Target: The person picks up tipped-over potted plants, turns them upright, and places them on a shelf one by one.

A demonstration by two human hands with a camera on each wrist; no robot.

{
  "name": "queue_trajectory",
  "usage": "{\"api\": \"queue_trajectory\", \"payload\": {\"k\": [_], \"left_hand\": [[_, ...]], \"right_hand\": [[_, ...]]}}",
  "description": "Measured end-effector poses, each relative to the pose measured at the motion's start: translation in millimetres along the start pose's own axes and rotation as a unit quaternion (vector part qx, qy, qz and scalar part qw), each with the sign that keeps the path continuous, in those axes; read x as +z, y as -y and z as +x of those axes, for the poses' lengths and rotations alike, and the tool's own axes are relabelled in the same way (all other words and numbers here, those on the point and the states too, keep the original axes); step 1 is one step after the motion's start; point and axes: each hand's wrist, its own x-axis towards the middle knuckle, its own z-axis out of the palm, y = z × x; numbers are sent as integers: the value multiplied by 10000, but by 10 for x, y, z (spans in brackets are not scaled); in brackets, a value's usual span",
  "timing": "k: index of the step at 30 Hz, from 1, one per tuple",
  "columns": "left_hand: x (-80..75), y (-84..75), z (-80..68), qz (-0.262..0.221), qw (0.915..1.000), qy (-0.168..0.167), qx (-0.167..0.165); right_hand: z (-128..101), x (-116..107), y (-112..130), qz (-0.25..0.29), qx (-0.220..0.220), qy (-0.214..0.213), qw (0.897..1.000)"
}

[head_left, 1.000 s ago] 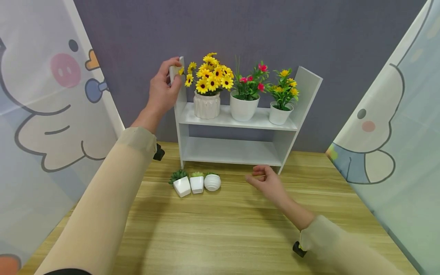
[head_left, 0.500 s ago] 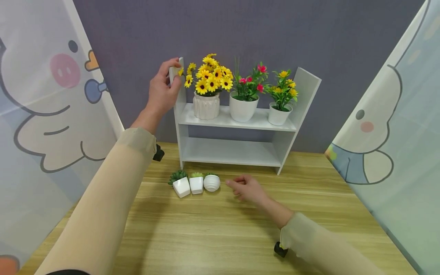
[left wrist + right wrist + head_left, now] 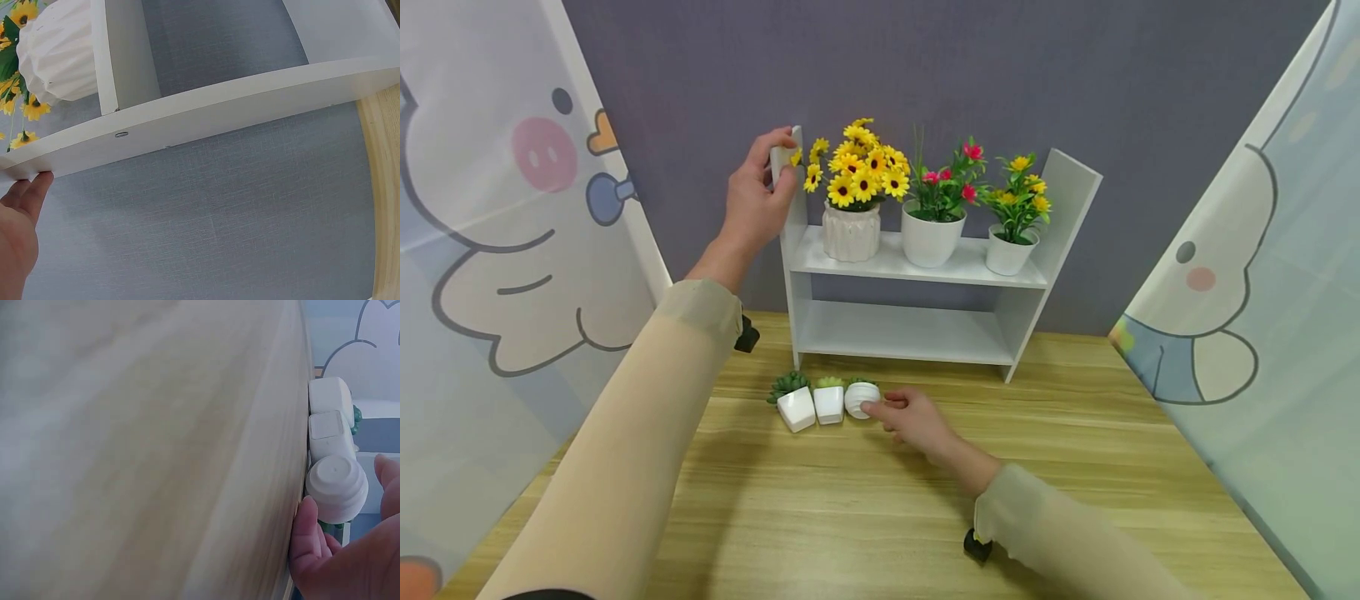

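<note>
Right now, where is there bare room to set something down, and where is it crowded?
Bare: the lower shelf between its side panels, and the tabletop between the two sleeves, nearer the camera than the small pots. Crowded: the upper shelf, bearing three potted flowers, and around the small pots, where the right hand is at the round pot.

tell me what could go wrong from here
The right hand is at the round, ridged white pot, which lies on its side and might roll. It may also bump the square white pot close beside it. The left hand grips the white two-tier shelf; a tug could topple the pleated white pot of yellow flowers.
</note>
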Motion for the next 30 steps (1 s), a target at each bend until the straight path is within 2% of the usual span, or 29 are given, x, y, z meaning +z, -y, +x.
{"api": "queue_trajectory", "payload": {"k": [7, 20, 30], "left_hand": [[-2, 0, -3, -11, 10000, 10, -76], [-15, -6, -9, 34, 9999, 6, -123], [3, -16, -9, 34, 9999, 34, -97]], "right_hand": [[74, 66, 21, -325, 237, -235, 9989], [182, 194, 87, -1014, 300, -488, 9932], [187, 148, 57, -695, 288, -341, 9966]]}}
